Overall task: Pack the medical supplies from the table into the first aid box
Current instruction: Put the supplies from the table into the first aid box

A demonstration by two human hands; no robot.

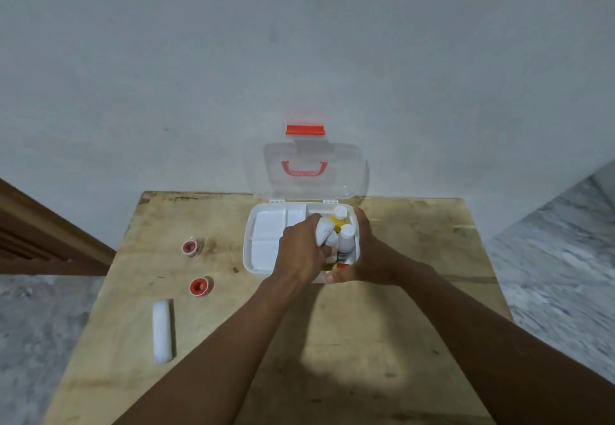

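Observation:
The white first aid box (263,251) stands open at the far middle of the wooden table (399,324), its clear lid (349,171) with a red handle leaning on the wall. My left hand (299,254) grips a white bottle (323,232) over the box's right compartment. My right hand (369,254) clasps the box's right wall and front corner. In that compartment stand a yellow bottle (338,218) and a white-capped bottle (346,241). Two red tape rolls (191,247) (199,286) and a white bandage roll (162,331) lie on the table to the left.
The box's left compartments hold nothing visible. The table's far edge meets a grey wall. A brown wooden frame (40,234) stands at the left, and marbled floor (559,258) lies on both sides of the table.

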